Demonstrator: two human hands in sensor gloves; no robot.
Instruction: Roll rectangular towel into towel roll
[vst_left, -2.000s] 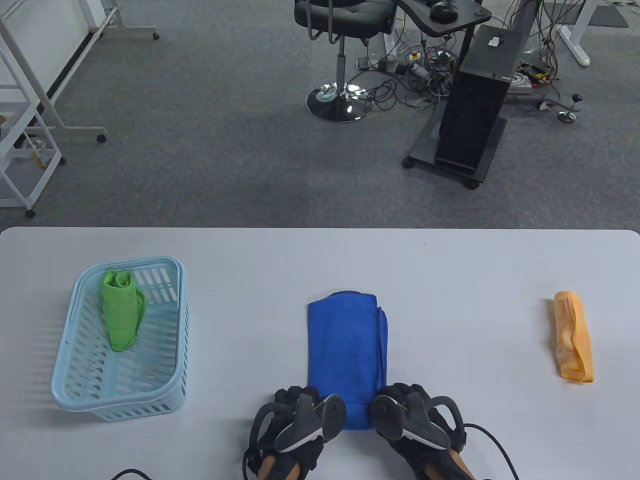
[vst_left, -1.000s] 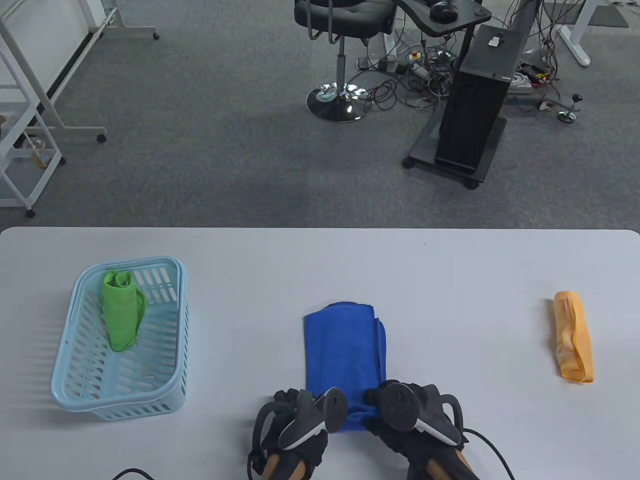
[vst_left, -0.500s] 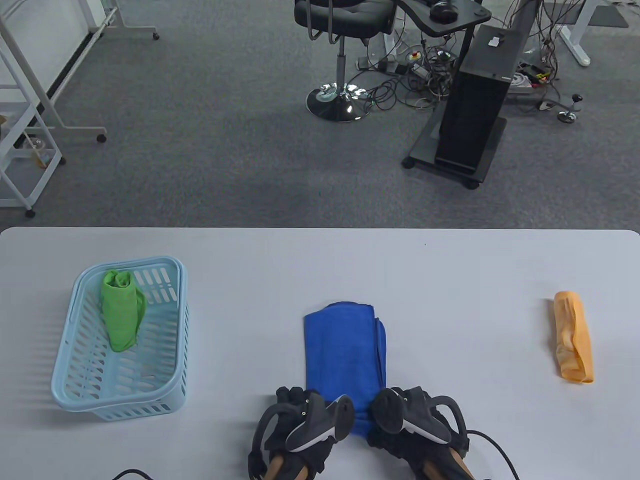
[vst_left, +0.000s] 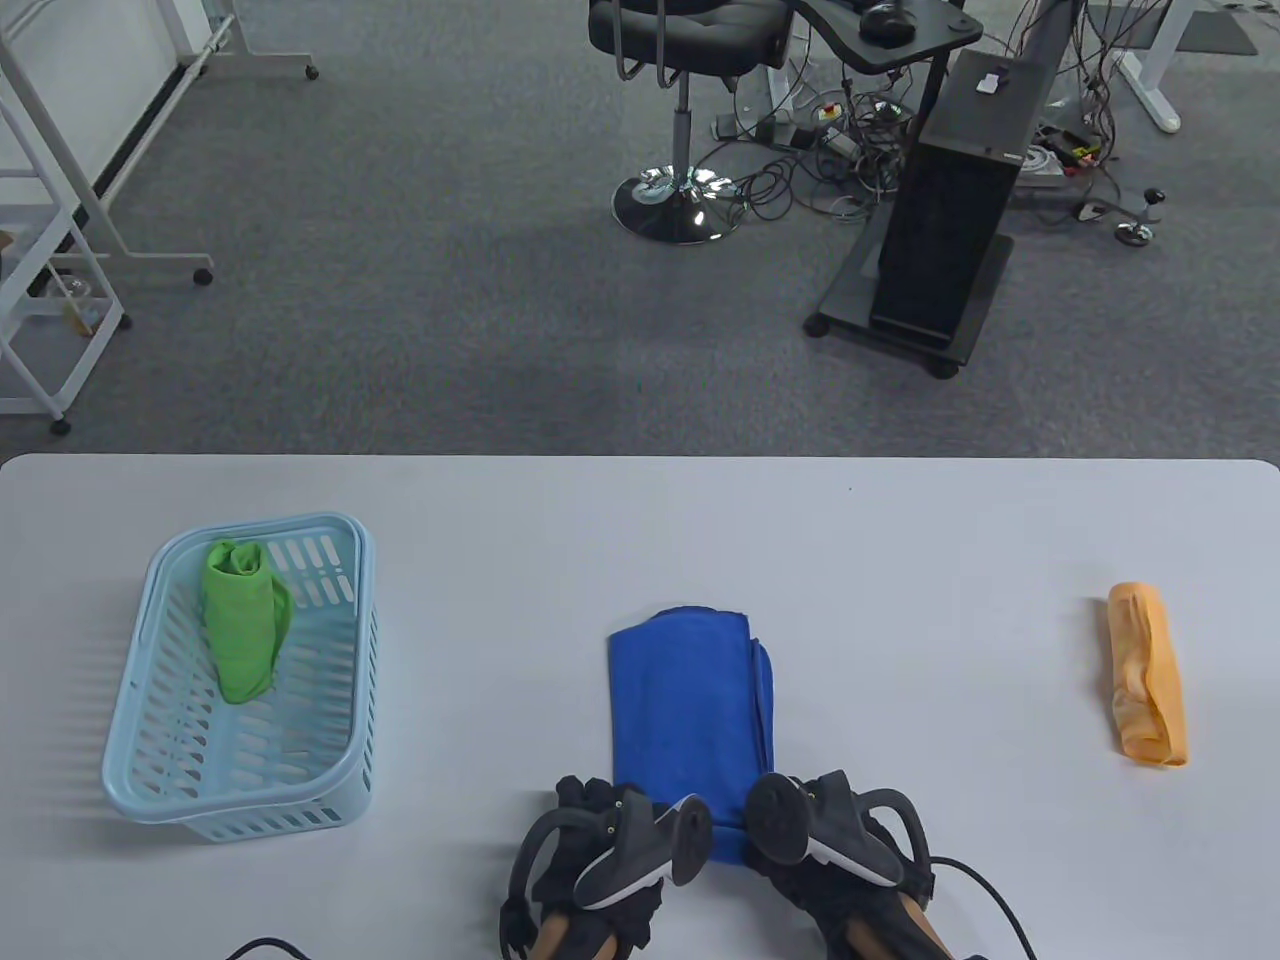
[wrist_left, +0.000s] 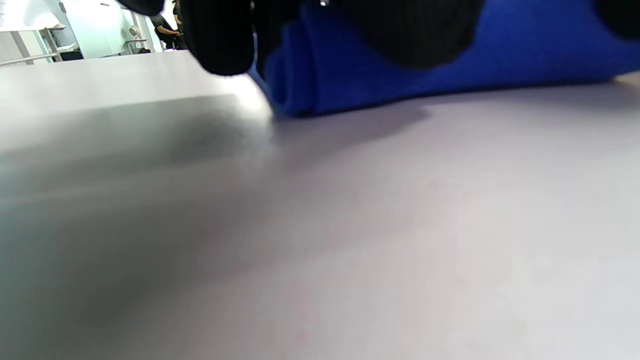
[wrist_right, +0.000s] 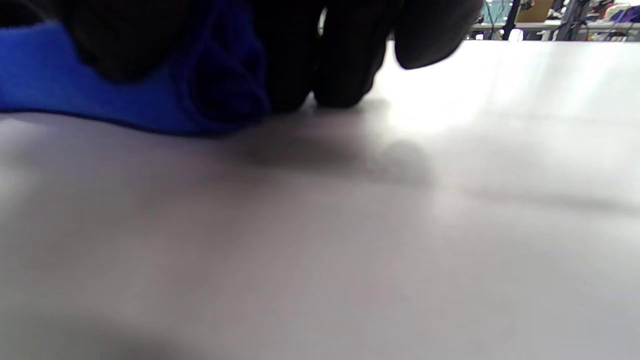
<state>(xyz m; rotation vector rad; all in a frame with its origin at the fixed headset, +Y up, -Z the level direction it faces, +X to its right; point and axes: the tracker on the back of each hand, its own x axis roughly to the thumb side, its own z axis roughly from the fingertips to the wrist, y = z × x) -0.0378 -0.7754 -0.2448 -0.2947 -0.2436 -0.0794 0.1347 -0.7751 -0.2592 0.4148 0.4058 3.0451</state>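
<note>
The white worktop (vst_left: 640, 520) carries a pale blue basket (vst_left: 130, 770) at its left with a green rolled towel (vst_left: 240, 620) inside. The folded blue towel (vst_left: 685, 700) lies at the middle of the near side, its near end curled up into the start of a roll. Well to the right lies an orange towel roll (vst_left: 1148, 672). The left hand (vst_left: 610, 850) and right hand (vst_left: 830, 840) press on that near end — each grip curled on the blue cloth, fingers (wrist_right: 345, 65) touching worktop beside it.

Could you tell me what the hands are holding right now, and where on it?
Both the left hand and right hand grip the folded blue terry towel at its near end.
</note>
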